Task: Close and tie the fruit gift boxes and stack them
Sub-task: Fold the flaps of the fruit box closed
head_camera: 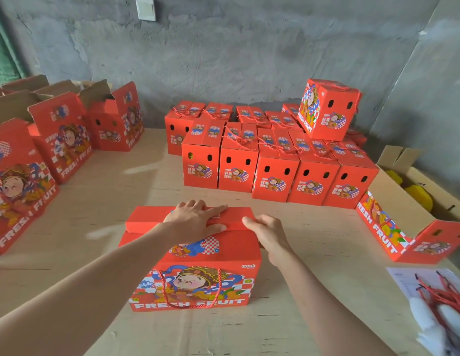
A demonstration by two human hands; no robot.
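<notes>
A red fruit gift box [198, 273] printed with a cartoon figure and "FRESH FRUIT" stands in front of me on the table. A red rope handle [190, 291] hangs down its near face. My left hand [195, 219] lies flat with straight fingers on the far top flap [146, 218], pressing it down. My right hand [268, 233] is at the box's top right corner, fingers bent over the flap's right end. Behind stands a block of several closed boxes [275, 173] in rows, with one more closed box [329, 109] on top at the back right.
Open red boxes [62, 140] with raised flaps stand along the left. At the right lies a red box [393, 227] on its side, behind it a brown carton [424, 181] with yellow fruit. Loose red ropes [444, 296] lie on paper at the near right.
</notes>
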